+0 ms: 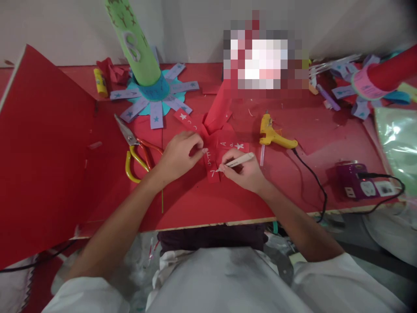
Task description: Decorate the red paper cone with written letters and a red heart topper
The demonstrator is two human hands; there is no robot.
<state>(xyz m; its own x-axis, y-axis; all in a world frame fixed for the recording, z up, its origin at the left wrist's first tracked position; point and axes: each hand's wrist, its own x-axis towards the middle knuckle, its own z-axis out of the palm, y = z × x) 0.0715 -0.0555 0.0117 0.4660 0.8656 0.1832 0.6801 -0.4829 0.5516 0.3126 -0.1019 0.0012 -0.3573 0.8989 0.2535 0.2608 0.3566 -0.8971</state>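
Note:
My right hand (244,171) grips a white marker pen (239,161), its tip on a red paper strip (213,176). White letters run down this strip. My left hand (182,156) has curled fingers, with the thumb at the upper edge of the same strip, apparently holding it steady. The strip belongs to a red paper craft with a tall red tube (217,112) standing behind my hands. Other strips with white stars and letters spread from its base, one left (185,118) and one right (240,146).
Scissors (130,141) lie left of my left hand. A yellow glue gun (270,134) lies to the right, its cord running to a purple power box (353,180). Behind stand a green paper tube (143,56) and a glue stick (100,82). A large red board (42,161) rises at left.

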